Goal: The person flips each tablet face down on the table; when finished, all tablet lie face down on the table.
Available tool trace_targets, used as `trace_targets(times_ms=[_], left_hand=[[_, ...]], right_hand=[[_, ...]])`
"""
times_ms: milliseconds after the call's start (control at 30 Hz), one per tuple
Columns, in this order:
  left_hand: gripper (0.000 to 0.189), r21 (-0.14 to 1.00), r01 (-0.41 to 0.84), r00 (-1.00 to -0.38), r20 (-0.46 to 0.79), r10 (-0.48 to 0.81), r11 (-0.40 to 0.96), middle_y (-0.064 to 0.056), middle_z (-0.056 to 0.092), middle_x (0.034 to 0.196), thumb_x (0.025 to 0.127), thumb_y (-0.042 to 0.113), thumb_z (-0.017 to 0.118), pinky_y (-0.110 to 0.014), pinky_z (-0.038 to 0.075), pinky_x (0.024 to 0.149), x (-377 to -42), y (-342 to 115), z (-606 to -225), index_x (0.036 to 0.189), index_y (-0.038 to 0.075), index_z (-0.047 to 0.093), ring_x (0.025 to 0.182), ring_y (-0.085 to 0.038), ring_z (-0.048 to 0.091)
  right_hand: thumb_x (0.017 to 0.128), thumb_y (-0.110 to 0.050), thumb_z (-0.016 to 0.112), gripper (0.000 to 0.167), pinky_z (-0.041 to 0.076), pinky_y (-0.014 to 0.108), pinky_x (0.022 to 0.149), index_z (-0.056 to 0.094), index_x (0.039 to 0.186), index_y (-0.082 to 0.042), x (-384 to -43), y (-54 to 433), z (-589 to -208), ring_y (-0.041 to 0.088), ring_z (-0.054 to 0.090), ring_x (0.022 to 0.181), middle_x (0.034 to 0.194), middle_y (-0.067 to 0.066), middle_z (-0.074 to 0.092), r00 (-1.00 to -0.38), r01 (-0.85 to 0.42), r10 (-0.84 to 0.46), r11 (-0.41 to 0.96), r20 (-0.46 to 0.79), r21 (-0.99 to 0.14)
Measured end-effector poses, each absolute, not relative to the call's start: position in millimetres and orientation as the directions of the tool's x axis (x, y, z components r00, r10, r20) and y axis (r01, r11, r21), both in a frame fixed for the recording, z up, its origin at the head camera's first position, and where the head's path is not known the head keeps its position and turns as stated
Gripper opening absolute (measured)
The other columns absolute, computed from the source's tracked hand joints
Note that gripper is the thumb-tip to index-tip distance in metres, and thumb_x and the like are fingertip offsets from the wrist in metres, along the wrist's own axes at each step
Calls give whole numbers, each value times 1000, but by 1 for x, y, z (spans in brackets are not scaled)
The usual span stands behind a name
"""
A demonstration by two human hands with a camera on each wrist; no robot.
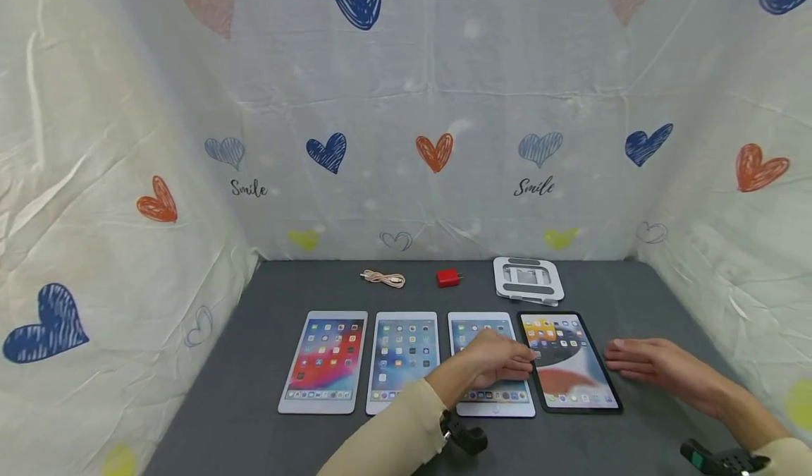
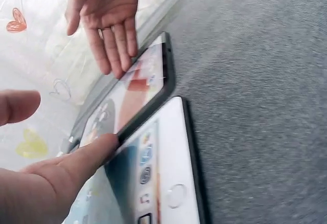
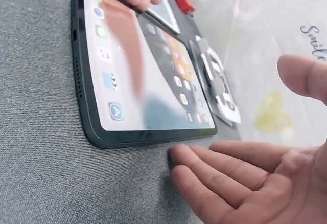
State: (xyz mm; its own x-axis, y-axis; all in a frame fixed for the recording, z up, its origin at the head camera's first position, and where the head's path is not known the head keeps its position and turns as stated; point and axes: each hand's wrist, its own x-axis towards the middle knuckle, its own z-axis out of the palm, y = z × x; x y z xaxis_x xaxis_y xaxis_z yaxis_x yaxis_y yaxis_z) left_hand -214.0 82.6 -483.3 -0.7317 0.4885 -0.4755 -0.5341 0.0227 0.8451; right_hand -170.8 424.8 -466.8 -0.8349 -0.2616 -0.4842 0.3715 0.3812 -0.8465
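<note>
A black-framed tablet (image 1: 574,363) lies screen-up and lit at the right end of a row of tablets. My left hand (image 1: 497,359) reaches over a white tablet (image 1: 497,409), its extended fingertips at the black tablet's left edge. In the left wrist view, a straight finger (image 2: 92,155) meets that edge and the thumb is held apart. My right hand (image 1: 666,374) is on the other side, palm facing the black tablet, fingers extended and thumb spread. Its fingertips (image 3: 181,155) are close beside the right edge in the right wrist view.
Two more white tablets, one with a red-and-blue screen (image 1: 323,363) and one with a blue screen (image 1: 403,356), lie to the left. Behind the row are a coiled cable (image 1: 383,278), a red charger plug (image 1: 447,278) and a folded silver stand (image 1: 528,281). Heart-printed cloth surrounds the grey table.
</note>
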Motion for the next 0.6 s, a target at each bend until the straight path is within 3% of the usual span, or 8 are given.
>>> trace_targets(times_ms=[167, 267, 467, 600], left_hand=[[12, 835, -548, -712, -497, 496, 49, -19, 81, 112, 98, 6, 80, -40, 68, 94, -216, 85, -481, 104, -3, 75, 97, -22, 81], [11, 841, -536, -711, -492, 502, 65, -17, 82, 111, 98, 6, 79, -39, 68, 95, -215, 89, -481, 105, -2, 75, 100, -22, 81], [16, 868, -488, -717, -460, 524, 94, -7, 81, 106, 99, 6, 78, -39, 66, 102, -210, 101, -482, 112, -2, 77, 109, -20, 79], [24, 871, -485, -718, -449, 532, 80, -7, 80, 110, 96, 3, 78, -40, 64, 105, -208, 111, -487, 119, -3, 76, 111, -20, 76]], right_hand=[[121, -28, 41, 67, 61, 29, 107, 28, 157, 27, -167, 432, -474, 4, 72, 122, 148, 10, 69, -823, 360, -374, 239, -428, -902], [121, -26, 39, 63, 61, 28, 105, 32, 156, 26, -168, 438, -476, 4, 72, 121, 142, 4, 72, -819, 381, -388, 185, -423, -906], [121, -35, 37, 72, 62, 31, 102, 23, 159, 25, -173, 443, -476, 10, 73, 118, 142, 15, 71, -841, 435, -238, 235, -485, -869], [120, -48, 32, 85, 61, 37, 105, 15, 162, 24, -175, 442, -477, 24, 68, 129, 153, 36, 57, -835, 482, -122, 310, -537, -820]])
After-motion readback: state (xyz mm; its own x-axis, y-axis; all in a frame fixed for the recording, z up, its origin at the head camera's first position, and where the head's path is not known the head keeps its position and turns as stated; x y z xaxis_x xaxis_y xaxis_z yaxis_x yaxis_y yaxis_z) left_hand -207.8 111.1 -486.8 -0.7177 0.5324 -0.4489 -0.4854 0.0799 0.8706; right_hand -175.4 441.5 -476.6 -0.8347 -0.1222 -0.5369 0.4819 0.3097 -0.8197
